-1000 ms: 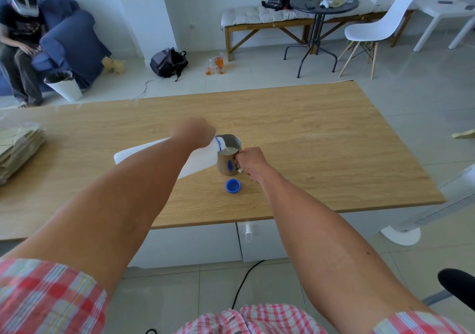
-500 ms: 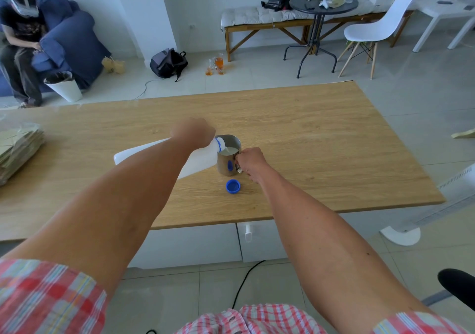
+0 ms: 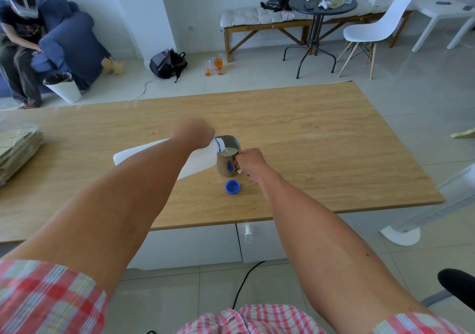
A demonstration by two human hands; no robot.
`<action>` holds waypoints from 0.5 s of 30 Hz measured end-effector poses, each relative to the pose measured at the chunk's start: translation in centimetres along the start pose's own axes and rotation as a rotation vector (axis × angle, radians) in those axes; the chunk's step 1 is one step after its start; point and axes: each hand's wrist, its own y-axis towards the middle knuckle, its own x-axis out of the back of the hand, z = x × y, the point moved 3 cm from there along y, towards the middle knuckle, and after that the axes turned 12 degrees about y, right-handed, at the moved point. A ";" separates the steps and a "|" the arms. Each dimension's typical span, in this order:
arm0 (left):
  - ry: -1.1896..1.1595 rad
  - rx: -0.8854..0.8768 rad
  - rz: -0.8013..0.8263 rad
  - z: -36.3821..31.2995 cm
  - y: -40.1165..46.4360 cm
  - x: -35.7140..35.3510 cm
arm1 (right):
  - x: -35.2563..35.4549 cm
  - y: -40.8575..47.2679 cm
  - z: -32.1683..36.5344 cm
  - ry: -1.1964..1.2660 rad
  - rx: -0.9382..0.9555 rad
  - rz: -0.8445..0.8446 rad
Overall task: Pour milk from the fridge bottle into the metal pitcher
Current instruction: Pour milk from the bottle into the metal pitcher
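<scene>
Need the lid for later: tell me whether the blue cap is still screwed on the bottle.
No: the blue cap lies on the table, near the metal pitcher, off the bottle.

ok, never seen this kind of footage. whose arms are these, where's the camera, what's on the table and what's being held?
There is no machine here: these are a person's two bare arms, filmed by one wide-angle camera worn on their head, looking forward and down. The left hand grips a white plastic milk bottle, tipped so that its neck hangs over a small metal pitcher, which already has milk in it. The right hand holds the pitcher at its handle side, steadying it on the light wooden table. The bottle's round blue cap lies on the table just in front of the pitcher. A stack of flat brown paper packs sits at the table's left edge.
</scene>
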 end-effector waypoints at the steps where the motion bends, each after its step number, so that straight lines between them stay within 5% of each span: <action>1: 0.001 -0.001 -0.001 0.0 0.0 0.0 | 0.0 0.0 0.0 -0.001 0.003 0.001; 15: 0.025 -0.008 -0.002 -0.1 -0.1 0.2 | -0.1 0.0 -0.2 0.030 0.014 0.009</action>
